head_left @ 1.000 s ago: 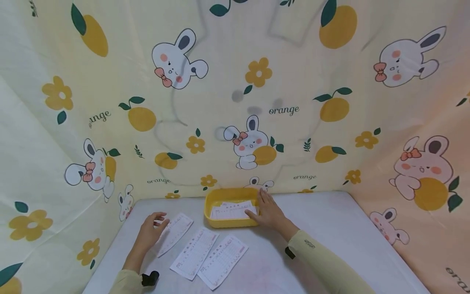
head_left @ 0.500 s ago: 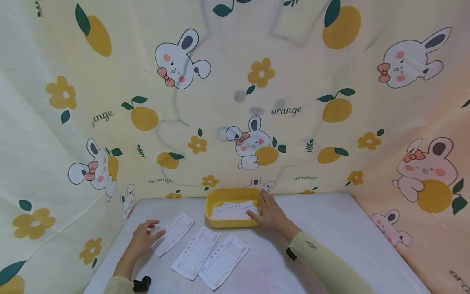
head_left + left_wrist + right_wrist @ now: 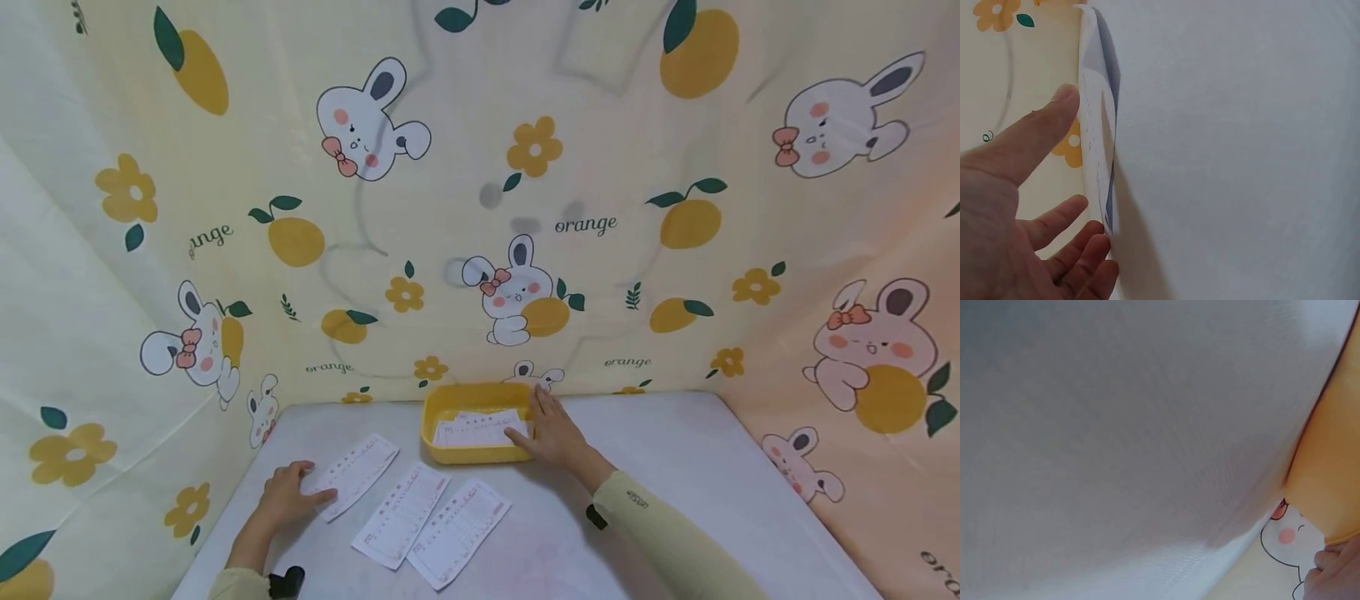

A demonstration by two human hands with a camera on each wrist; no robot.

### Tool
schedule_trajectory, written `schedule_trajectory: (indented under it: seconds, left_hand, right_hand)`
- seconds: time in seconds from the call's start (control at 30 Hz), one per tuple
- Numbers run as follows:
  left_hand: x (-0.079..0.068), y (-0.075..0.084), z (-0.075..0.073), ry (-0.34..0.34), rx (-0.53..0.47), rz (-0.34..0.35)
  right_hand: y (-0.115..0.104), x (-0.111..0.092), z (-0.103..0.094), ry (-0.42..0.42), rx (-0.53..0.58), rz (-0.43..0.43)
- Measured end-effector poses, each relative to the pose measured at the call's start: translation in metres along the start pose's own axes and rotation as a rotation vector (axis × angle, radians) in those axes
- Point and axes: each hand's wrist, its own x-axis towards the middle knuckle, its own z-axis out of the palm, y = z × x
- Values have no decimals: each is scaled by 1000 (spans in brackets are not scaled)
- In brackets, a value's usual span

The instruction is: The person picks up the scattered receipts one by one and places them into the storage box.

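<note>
In the head view my left hand (image 3: 285,497) is at the near left edge of a printed paper slip (image 3: 356,475), thumb and fingers apart. The left wrist view shows this slip (image 3: 1097,112) nearly edge-on, slightly lifted off the cloth, between the spread thumb and the bent fingers (image 3: 1088,256). Whether the fingertips touch it is hard to tell. My right hand (image 3: 557,437) holds the right side of a yellow box (image 3: 472,456), its thumb over the rim. More printed slips (image 3: 472,432) lie inside the box. In the right wrist view, the right fingers (image 3: 1335,569) are against the box's edge.
Two more slips, a middle one (image 3: 401,517) and a right one (image 3: 459,535), lie side by side on the white tablecloth (image 3: 675,500). A patterned curtain (image 3: 420,192) with rabbits and oranges closes off the back and both sides.
My left hand has moved down and to the left, from over the leftmost slip to its near left edge. The right hand stays on the box.
</note>
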Motion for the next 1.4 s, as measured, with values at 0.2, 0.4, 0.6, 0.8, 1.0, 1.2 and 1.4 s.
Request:
schedule_trajectory:
  seconds: [0.2,0.4,0.6,0.8,1.0,1.2,1.4]
  left_hand:
    - [-5,8,-3,-33,50,-22]
    - [-7,11,-4,-27,67,-18]
    - [-5,6,-1,-16,52,-17]
    - [-3,5,1,-8,62,-8]
    - [-5,9,-1,-12,64,-21]
    - [-7,13,-4,-14,68,-31]
    - [-8,13,-3,-17,62,-35]
  right_hand:
    - [0,-1,-1,1,13,2]
    - [-1,-2,-1,4,27,8]
    - [0,-1,2,6,16,9]
    - [0,-1,3,11,21,12]
    - [-2,-2,1,15,34,7]
    - [-1,0,1,3,28,18]
    - [-1,0,1,5,18,17]
